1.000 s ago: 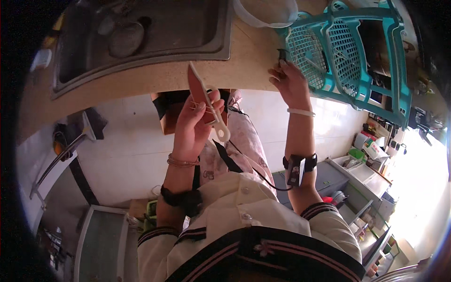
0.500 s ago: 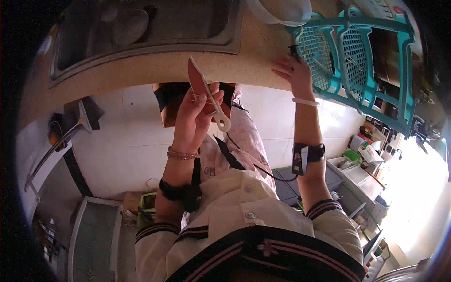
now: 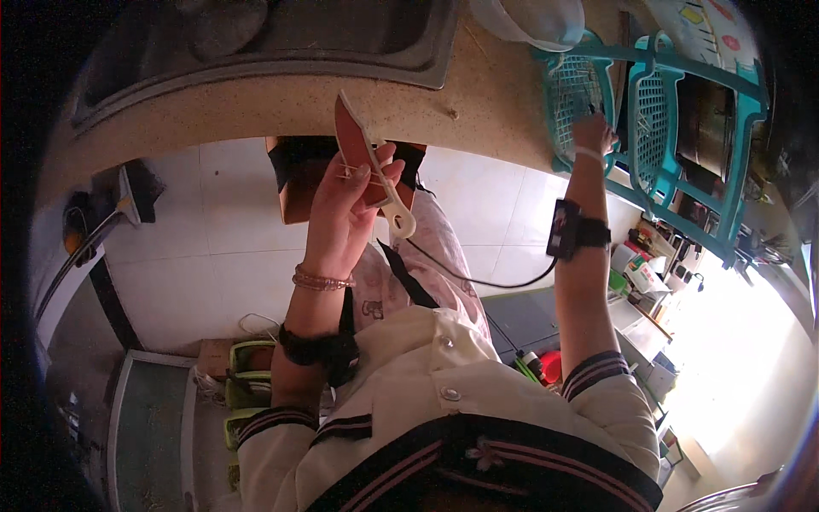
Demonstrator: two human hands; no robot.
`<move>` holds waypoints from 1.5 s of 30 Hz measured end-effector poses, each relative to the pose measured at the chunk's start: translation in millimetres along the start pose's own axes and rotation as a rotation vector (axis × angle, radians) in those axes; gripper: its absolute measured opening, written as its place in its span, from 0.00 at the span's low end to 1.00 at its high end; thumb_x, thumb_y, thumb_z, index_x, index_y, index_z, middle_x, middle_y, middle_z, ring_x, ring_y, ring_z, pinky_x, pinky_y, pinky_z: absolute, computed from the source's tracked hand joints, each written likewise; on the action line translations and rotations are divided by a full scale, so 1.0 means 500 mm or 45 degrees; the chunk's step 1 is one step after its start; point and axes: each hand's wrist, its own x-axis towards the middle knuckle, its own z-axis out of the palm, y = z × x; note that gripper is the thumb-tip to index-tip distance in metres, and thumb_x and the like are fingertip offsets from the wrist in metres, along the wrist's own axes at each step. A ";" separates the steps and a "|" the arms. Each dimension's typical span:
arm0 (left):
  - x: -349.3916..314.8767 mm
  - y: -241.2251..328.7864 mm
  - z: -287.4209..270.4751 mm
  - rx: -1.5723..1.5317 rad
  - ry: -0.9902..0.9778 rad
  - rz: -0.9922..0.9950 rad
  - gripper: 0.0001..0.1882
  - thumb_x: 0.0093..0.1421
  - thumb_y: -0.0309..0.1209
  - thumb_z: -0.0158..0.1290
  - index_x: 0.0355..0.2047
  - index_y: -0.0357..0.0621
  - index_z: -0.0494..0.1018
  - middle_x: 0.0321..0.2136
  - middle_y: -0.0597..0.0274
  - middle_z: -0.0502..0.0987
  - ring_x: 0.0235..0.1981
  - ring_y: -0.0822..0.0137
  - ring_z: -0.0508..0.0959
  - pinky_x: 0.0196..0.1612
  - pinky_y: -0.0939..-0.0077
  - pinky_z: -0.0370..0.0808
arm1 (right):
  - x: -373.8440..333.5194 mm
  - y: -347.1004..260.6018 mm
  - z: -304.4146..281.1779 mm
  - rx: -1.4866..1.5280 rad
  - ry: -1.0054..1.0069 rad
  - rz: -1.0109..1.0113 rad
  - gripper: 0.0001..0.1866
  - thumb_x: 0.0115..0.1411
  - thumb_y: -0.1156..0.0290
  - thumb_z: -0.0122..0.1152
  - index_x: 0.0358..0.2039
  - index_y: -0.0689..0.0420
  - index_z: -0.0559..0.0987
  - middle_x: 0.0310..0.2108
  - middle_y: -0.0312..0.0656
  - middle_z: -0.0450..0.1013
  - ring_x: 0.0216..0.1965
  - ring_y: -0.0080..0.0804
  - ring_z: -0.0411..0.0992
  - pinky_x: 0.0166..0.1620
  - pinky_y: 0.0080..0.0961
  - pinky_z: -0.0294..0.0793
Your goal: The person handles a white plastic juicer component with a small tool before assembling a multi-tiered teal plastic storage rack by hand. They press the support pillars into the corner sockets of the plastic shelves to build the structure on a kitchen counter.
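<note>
My left hand [image 3: 348, 192] is closed round a knife [image 3: 355, 141] with a reddish blade face, a pale edge and a cream handle with a hole at its end. The blade points up and away from me, and thin pale strands cross it at my fingers. At the right, my right hand [image 3: 594, 135] is over the teal basket rack [image 3: 638, 56], at its nearer-left basket. Its fingers look curled, with a small dark thing at their tips; what they grip is too small to make out.
A metal sink [image 3: 341, 72] is set into the tan counter [image 3: 490, 111]. A translucent bowl [image 3: 546, 21] stands beside the rack. Below the counter edge is an open brown box [image 3: 294, 209]. A black cable [image 3: 478, 282] runs to my right forearm.
My right hand has moved right, from the counter's edge to over the rack's basket, and its fingers have curled. My left hand still holds the knife in much the same pose.
</note>
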 end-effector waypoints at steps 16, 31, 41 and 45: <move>0.006 0.008 -0.014 -0.051 0.011 0.058 0.21 0.53 0.30 0.48 0.46 0.41 0.57 0.43 0.56 0.67 0.42 0.65 0.69 0.49 0.69 0.61 | -0.028 0.051 -0.065 0.565 0.122 -0.107 0.14 0.47 0.67 0.49 0.34 0.61 0.71 0.30 0.53 0.70 0.28 0.51 0.68 0.36 0.39 0.68; 0.005 0.007 -0.002 0.019 0.012 0.035 0.20 0.53 0.30 0.47 0.45 0.40 0.57 0.42 0.55 0.67 0.43 0.64 0.68 0.49 0.69 0.61 | -0.149 -0.026 -0.142 0.548 0.192 -0.311 0.17 0.50 0.63 0.47 0.39 0.57 0.69 0.37 0.50 0.66 0.39 0.45 0.63 0.41 0.39 0.63; -0.017 0.006 -0.015 0.071 0.057 0.027 0.20 0.53 0.30 0.48 0.45 0.40 0.58 0.42 0.56 0.67 0.41 0.65 0.70 0.49 0.69 0.62 | 0.040 0.020 -0.021 0.288 -0.119 0.246 0.20 0.45 0.60 0.48 0.35 0.60 0.72 0.39 0.49 0.67 0.45 0.46 0.62 0.47 0.37 0.59; -0.019 0.005 -0.020 0.064 0.060 0.047 0.20 0.53 0.31 0.48 0.45 0.40 0.58 0.42 0.56 0.67 0.41 0.65 0.70 0.49 0.70 0.62 | 0.049 0.053 -0.023 0.329 -0.069 0.218 0.16 0.46 0.59 0.48 0.27 0.58 0.76 0.33 0.47 0.71 0.39 0.45 0.67 0.42 0.37 0.64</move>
